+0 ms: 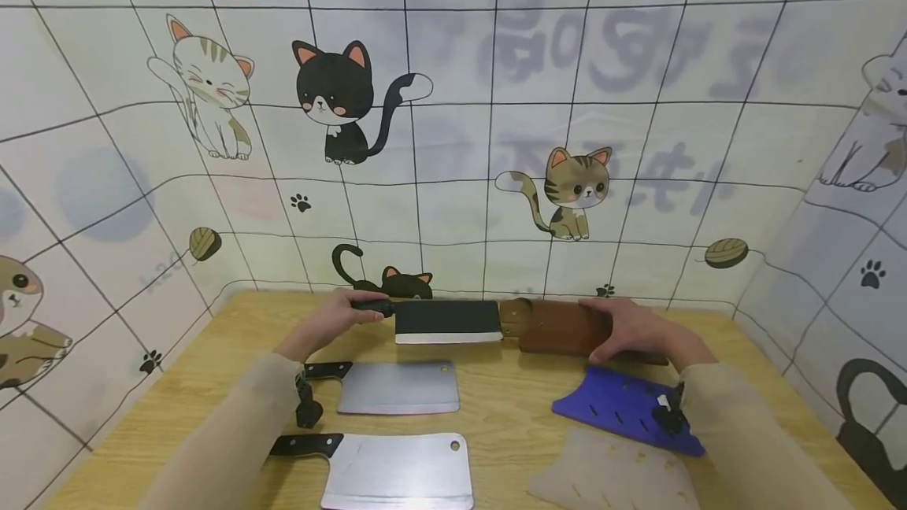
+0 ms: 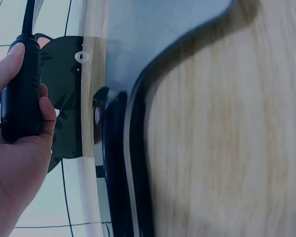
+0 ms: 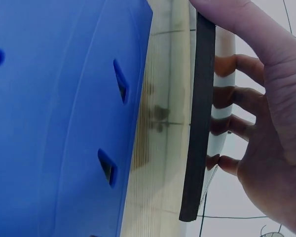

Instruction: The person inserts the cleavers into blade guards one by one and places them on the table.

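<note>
My left hand (image 1: 340, 319) grips the black handle of a cleaver (image 1: 448, 319) with a dark blade and a bright lower edge. In the left wrist view, the thumb and fingers wrap round that black handle (image 2: 20, 94). The blade points right, its end right at the strapped end of a brown leather sheath (image 1: 563, 327). My right hand (image 1: 634, 329) holds the sheath near its right end, thumb on the near side and fingers on the far side. In the right wrist view, the sheath shows its dark narrow edge (image 3: 200, 123) between thumb and fingers.
Two silver cleavers with black handles, a smaller one (image 1: 400, 388) and a larger one (image 1: 400, 471), lie on the wooden table (image 1: 503, 423). A blue blade guard (image 1: 623, 408) and a whitish one (image 1: 616, 471) lie at right. A cat-patterned wall (image 1: 453, 140) stands behind.
</note>
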Tool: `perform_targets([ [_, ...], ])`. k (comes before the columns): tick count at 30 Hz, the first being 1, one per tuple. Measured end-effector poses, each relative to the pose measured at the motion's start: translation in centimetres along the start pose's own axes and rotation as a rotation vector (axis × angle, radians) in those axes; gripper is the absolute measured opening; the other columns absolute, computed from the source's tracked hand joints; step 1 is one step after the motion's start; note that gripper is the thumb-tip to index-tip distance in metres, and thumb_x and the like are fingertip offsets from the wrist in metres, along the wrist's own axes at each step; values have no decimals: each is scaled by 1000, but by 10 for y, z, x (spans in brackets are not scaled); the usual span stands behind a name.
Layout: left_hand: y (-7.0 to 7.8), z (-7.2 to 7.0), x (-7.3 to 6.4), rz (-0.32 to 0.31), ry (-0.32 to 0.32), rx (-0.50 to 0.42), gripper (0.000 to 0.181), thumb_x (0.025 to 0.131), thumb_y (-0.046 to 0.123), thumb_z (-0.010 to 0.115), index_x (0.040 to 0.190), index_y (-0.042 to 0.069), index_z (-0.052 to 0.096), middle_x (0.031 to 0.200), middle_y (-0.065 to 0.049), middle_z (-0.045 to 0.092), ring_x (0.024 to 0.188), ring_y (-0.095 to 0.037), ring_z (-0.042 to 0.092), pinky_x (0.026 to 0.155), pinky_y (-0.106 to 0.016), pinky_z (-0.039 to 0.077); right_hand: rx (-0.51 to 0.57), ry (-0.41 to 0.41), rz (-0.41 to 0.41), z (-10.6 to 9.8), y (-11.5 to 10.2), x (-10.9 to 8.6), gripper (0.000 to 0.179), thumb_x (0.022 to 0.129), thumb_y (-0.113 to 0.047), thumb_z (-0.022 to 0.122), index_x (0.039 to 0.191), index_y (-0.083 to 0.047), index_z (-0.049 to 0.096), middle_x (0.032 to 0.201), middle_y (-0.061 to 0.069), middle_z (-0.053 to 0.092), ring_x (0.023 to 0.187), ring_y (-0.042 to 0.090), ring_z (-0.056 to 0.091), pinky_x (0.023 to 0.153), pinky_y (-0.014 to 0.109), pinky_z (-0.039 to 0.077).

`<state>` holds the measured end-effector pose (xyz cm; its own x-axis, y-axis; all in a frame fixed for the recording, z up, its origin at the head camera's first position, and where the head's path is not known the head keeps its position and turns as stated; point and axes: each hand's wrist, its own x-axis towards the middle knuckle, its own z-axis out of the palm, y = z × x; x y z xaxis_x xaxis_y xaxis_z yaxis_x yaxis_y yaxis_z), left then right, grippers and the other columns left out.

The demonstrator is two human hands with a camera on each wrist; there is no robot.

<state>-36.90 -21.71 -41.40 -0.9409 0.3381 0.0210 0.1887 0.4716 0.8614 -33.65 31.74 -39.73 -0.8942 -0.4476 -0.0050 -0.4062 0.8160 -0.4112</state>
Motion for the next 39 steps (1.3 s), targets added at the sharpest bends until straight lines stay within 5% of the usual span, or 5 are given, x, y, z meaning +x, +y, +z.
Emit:
perform_targets([
  [8, 3, 13, 3, 45, 12, -10, 42, 92, 16, 77, 133, 6, 69, 116, -13, 63, 87, -24, 52, 74, -37, 40, -17, 17, -51, 3, -14, 3, 109, 63, -44, 95, 149, 2, 48, 139, 23, 58, 122, 38, 56, 99, 53, 44],
  [15, 4, 16, 6, 61, -5, -23, 45, 92, 18, 79, 133, 5, 69, 112, -12, 65, 86, -23, 51, 74, -38, 40, 16, 1, -17, 5, -24, 9, 110, 63, -42, 95, 152, 0, 46, 143, 23, 55, 128, 39, 52, 103, 56, 42],
  [22, 9, 22, 8, 34, -14, -56, 46, 92, 17, 79, 135, 4, 68, 111, -10, 67, 83, -21, 47, 69, -34, 36, -26, 7, -24, 5, -29, 14, 109, 63, -44, 94, 151, 0, 46, 144, 22, 55, 127, 39, 52, 102, 55, 42],
  [39, 20, 43, 26, 65, -58, -66, 44, 92, 17, 79, 133, 7, 69, 126, -10, 66, 99, -22, 54, 84, -37, 42, -75, -35, -25, 5, -53, 35, 108, 62, -47, 92, 152, -4, 48, 145, 21, 53, 128, 41, 51, 99, 55, 45],
])
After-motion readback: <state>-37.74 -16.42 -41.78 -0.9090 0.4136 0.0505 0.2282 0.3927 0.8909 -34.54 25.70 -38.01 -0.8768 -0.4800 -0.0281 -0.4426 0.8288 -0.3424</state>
